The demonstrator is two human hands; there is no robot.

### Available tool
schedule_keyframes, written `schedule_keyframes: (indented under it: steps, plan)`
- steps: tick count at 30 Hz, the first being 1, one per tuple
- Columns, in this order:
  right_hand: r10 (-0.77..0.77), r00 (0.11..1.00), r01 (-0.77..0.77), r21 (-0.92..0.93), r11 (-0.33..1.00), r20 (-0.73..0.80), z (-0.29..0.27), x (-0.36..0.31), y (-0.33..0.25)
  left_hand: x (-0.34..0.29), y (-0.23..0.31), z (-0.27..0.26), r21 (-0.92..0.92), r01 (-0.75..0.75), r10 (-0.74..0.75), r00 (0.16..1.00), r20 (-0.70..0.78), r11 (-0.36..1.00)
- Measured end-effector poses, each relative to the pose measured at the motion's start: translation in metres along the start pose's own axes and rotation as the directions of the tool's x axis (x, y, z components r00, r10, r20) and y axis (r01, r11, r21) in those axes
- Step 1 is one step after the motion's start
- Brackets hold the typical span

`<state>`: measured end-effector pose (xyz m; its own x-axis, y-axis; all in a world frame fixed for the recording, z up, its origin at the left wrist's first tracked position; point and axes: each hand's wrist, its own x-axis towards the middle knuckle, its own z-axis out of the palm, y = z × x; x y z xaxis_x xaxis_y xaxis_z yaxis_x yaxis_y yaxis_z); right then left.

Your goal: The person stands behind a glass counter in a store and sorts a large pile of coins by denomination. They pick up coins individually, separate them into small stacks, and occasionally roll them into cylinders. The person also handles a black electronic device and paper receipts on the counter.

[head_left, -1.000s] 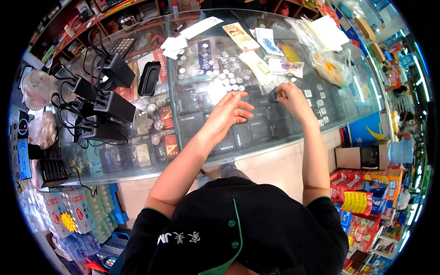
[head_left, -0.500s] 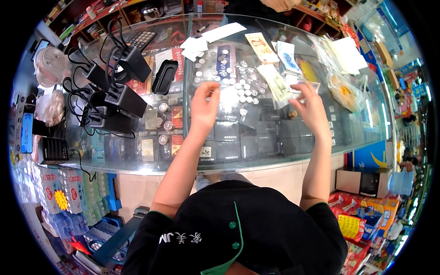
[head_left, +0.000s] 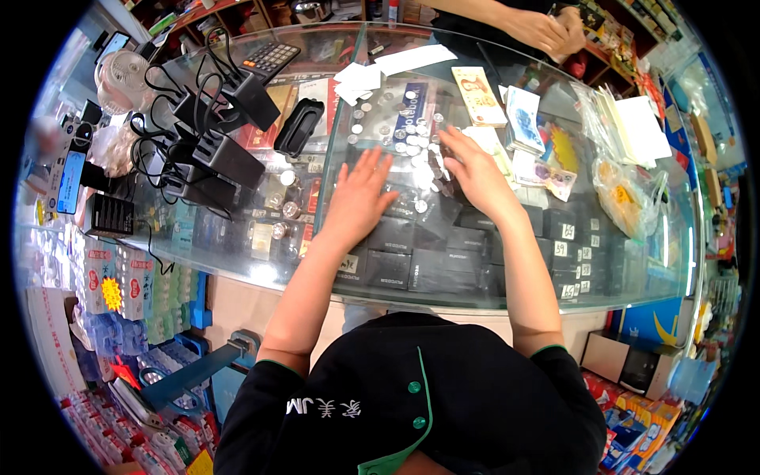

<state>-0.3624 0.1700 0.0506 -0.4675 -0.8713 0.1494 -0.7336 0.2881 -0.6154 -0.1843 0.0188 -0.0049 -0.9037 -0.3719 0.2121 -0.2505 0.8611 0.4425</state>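
Note:
My left hand (head_left: 360,196) is open, palm down with fingers spread, over the glass counter just left of the scattered silver coins (head_left: 413,141). My right hand (head_left: 480,176) is also open. Its fingers reach to the right edge of the coins, some of which lie beside the fingertips. Right of the coins lie an orange-red banknote stack (head_left: 478,93) and a blue banknote stack (head_left: 523,117). Green banknotes (head_left: 497,146) are partly hidden by my right hand. A purplish banknote (head_left: 546,176) lies apart, to their right.
Black blocks with cables (head_left: 229,162) stand at the left, near a black tray (head_left: 301,128) and a calculator (head_left: 271,58). White papers (head_left: 416,59) lie farther back. A plastic bag (head_left: 628,194) rests at the right. Another person's hands (head_left: 554,33) are across the glass counter (head_left: 317,281).
Both hands have lowered to the counter with fingers spread. My right hand has moved left, off the notes to the coins. The other person's hands have come further into view.

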Motion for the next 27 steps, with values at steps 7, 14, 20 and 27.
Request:
schedule_keyframes:
  steps: [7, 14, 20, 27]
  plan:
    - [-0.064, 0.984, 0.027, -0.217, 0.976, -0.165, 0.004, -0.074, -0.01, -0.013, 0.011, -0.004, 0.054, 0.139, -0.136, 0.989, -0.052, 0.989]
    - [0.21, 0.963, -0.199, 0.078, 0.977, -0.171, 0.022, -0.055, 0.003, -0.009, 0.007, 0.001, -0.068, 0.111, -0.123, 0.972, -0.199, 0.991]
    - [0.293, 0.951, -0.281, 0.12, 0.952, -0.098, 0.03, -0.032, 0.002, -0.005, 0.011, -0.014, -0.504, 0.027, -0.211, 0.927, -0.311, 0.863]
    - [0.27, 0.963, -0.267, 0.143, 0.953, 0.002, 0.04, -0.033, -0.041, -0.014, 0.023, -0.017, -0.81, -0.028, -0.272, 0.935, -0.229, 0.585]
